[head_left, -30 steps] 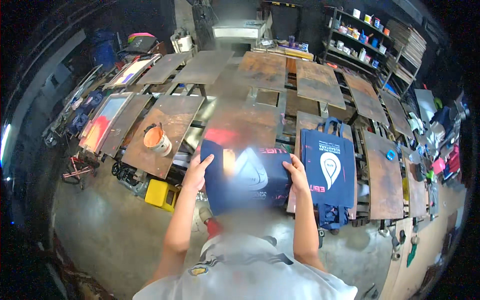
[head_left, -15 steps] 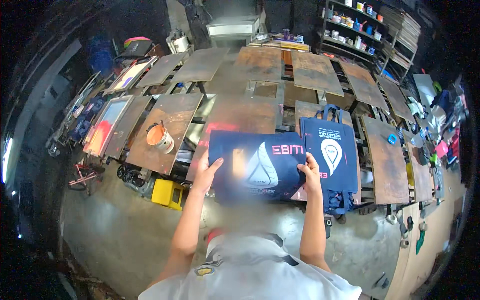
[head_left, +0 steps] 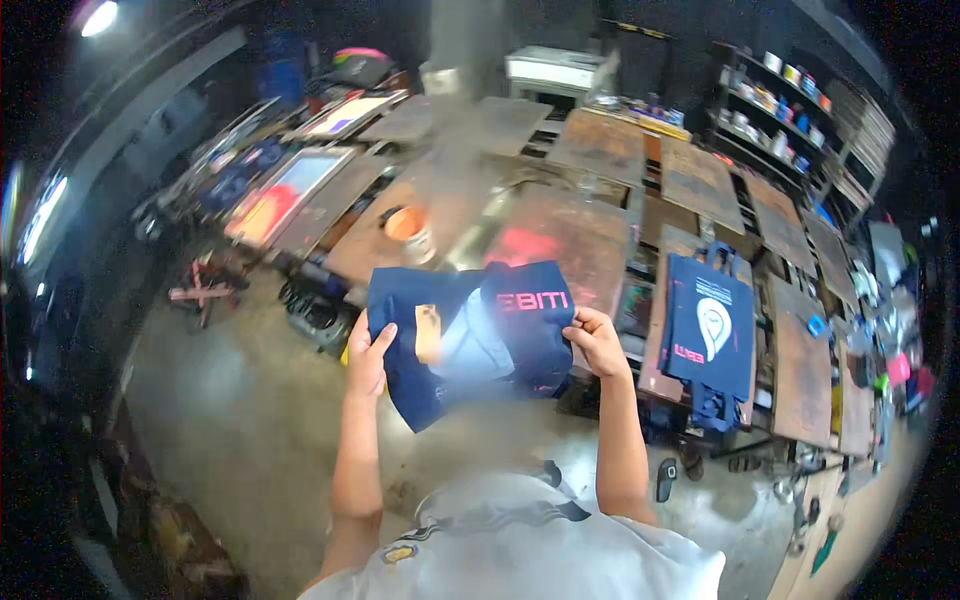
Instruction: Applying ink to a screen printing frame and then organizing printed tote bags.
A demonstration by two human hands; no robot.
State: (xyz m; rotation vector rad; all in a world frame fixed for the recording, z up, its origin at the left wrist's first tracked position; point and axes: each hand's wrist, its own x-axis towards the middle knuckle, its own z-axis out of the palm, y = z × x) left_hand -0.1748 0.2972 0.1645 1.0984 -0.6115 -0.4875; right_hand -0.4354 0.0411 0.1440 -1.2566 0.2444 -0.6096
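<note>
A navy cloth bag (head_left: 405, 375) printed with a pale leaf shape and pink lettering is stretched between my two hands, in front of my chest. My left hand (head_left: 368, 355) pinches its left edge, thumb on the front face. At the right edge, my right hand (head_left: 597, 343) grips the cloth between thumb and fingers. A tan patch (head_left: 428, 333) shows near the middle left of the bag; a blur covers part of the print. To the right, a similar navy tote bag (head_left: 735, 315) with a white print lies flat on a board, its handles spread.
Rows of stained brown boards (head_left: 565, 215) stand ahead. An orange-rimmed bucket (head_left: 410, 235) sits on one board, and a printing frame (head_left: 290, 195) lies to its left. Shelves of pots (head_left: 770, 105) stand at the back right. A dark sandal (head_left: 667, 480) rests on the concrete floor.
My view has turned left, so the boards and the other bag appear farther right. The held bag has tilted, with its lower left corner hanging down. Both hands keep their grip.
</note>
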